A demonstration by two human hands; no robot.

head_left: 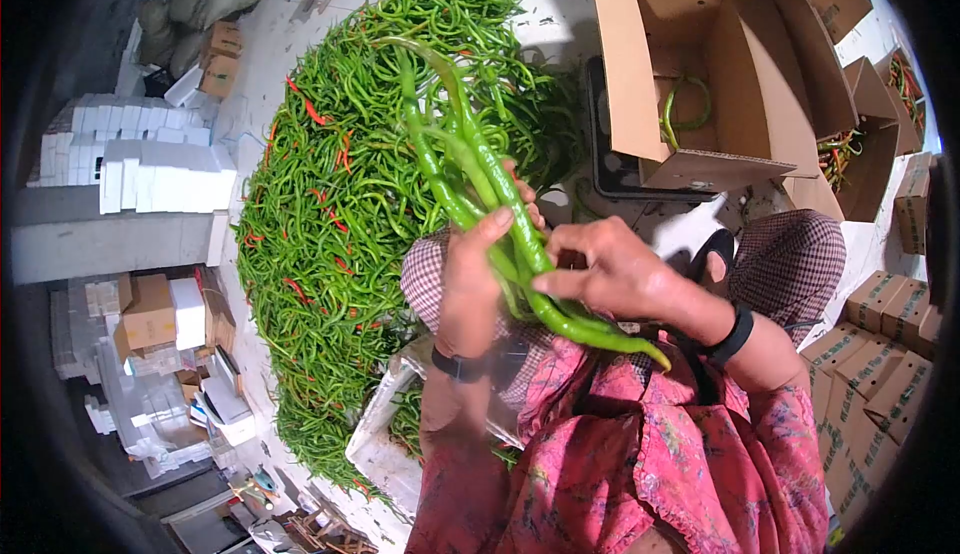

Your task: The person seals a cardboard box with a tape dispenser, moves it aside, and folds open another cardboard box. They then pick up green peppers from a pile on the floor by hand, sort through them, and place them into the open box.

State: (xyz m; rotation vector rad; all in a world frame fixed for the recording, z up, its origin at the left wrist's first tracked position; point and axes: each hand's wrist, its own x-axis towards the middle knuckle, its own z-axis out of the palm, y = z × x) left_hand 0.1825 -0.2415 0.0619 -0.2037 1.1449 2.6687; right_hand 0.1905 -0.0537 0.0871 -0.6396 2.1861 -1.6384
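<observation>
Several long green peppers lie bunched in my left hand, whose thumb and fingers wrap round them. My right hand is against the lower part of the bunch, its thumb and fingers pinched at a pepper that curves down to a pointed tip. Beyond and to the left of my hands spreads a large pile of green peppers with a few red ones in it. At the upper right, an open cardboard box holds a curved green pepper.
The open box stands on a dark flat base. A white foam box sits beside my left forearm. More boxes with peppers are at the right, above stacked small cartons. White foam sheets and cartons lie at the left.
</observation>
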